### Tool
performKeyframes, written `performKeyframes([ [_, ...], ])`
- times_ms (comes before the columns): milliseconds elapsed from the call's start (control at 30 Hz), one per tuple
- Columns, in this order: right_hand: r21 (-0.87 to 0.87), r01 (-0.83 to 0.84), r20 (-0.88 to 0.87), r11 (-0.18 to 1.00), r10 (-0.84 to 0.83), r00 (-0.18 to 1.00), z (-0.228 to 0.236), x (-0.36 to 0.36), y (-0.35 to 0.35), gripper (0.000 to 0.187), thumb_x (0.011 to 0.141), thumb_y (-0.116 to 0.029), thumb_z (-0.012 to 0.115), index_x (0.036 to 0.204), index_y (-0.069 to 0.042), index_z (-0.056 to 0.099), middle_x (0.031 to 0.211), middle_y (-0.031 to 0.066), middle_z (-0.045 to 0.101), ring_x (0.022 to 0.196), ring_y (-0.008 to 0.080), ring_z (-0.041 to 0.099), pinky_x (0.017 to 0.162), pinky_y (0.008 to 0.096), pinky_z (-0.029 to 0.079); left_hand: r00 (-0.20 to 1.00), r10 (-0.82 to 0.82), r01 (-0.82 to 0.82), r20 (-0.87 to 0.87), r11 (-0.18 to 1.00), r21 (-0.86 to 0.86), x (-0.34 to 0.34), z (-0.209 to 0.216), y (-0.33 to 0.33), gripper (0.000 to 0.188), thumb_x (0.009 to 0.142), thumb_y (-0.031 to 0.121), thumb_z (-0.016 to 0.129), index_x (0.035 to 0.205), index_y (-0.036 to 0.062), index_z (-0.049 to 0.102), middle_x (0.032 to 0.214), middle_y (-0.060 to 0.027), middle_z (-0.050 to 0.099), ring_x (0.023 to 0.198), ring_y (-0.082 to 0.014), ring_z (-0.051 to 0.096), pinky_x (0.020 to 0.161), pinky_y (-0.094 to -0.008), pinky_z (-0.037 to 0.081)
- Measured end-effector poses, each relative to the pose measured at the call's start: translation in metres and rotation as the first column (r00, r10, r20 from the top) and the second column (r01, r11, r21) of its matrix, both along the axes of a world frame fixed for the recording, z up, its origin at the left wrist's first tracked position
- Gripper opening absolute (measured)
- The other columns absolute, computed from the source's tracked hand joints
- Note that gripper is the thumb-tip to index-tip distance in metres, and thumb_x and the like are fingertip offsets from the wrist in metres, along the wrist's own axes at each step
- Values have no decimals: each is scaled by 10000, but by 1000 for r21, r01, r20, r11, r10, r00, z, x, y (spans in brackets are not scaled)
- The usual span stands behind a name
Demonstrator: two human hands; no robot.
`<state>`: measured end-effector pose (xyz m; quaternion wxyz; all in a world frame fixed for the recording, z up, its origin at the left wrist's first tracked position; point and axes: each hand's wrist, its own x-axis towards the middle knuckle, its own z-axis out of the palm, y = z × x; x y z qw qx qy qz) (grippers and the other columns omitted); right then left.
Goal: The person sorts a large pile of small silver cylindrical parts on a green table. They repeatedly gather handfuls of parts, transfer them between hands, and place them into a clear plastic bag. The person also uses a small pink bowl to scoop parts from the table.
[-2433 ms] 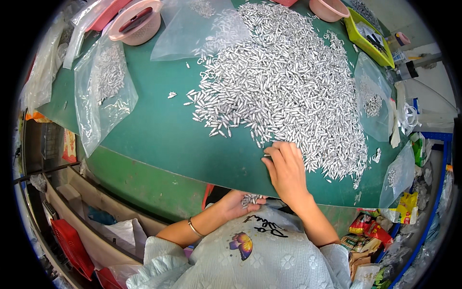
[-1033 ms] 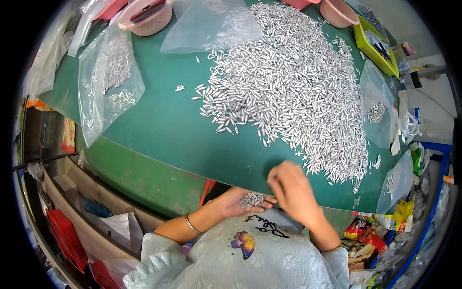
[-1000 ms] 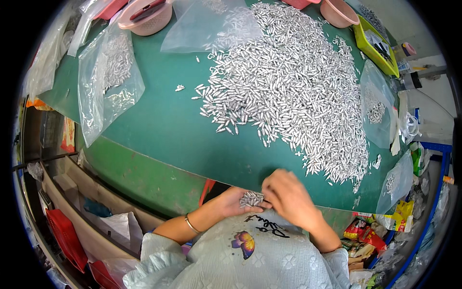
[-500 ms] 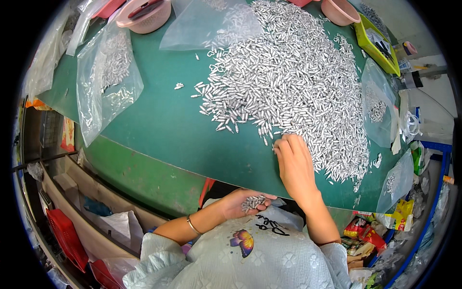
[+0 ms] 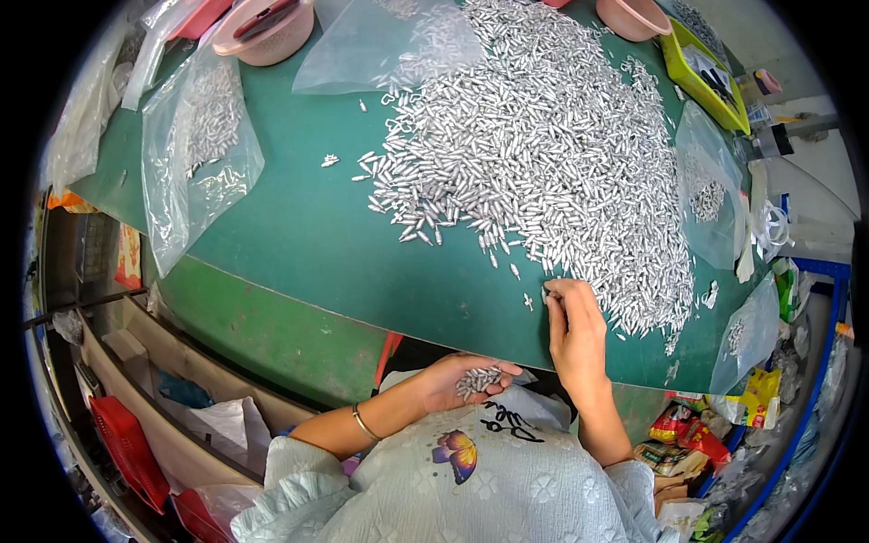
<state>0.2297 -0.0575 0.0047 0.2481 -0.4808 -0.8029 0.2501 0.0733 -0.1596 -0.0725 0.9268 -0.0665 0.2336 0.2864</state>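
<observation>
A large heap of small silver bullet-shaped metal pieces [image 5: 543, 145] covers much of the green table [image 5: 299, 226]. Below the table's near edge, my left hand [image 5: 444, 384] is cupped palm up, its fingers curled around a small pile of silver pieces [image 5: 480, 382]. My right hand [image 5: 577, 335] is over the table at the heap's near edge, thumb and fingers pinched together. A small silver piece [image 5: 545, 295] shows at its fingertips, partly hidden. Just left of these fingers lies a loose silver piece [image 5: 528, 301], apart from the heap.
Clear plastic bags with silver pieces lie at the left [image 5: 204, 154], far middle [image 5: 389, 54] and right [image 5: 711, 190]. Pink baskets [image 5: 272, 45] and a yellow-green tray [image 5: 701, 77] stand toward the back. Drawers [image 5: 172, 380] and a blue-framed rack [image 5: 806, 416] flank me.
My right hand has drawn back from the heap's edge, toward me and slightly right. A loose piece now shows on the table beside its fingers. My left hand has stayed in place.
</observation>
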Motion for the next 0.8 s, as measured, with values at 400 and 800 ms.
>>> performKeyframes([
  [400, -29, -25, 2, 999, 25, 1000, 10, 5, -3, 161, 808, 80, 614, 958, 31, 582, 895, 152, 563, 805, 310, 587, 701, 351, 481, 1000, -5, 5, -30, 1000, 19, 4, 3, 0, 340, 953, 244, 537, 1117, -38, 632, 883, -49, 571, 680, -93, 527, 526, -191, 439],
  [800, 116, -41, 135, 992, 25, 991, 8, 6, 11, 164, 784, 13, 669, 937, 9, 609, 938, 125, 561, 863, 324, 560, 747, 395, 471, 999, 25, -24, 21, 999, -45, 5, -6, -8, 274, 966, 226, 543, 1074, -15, 616, 898, -67, 575, 710, -117, 528, 540, -202, 435],
])
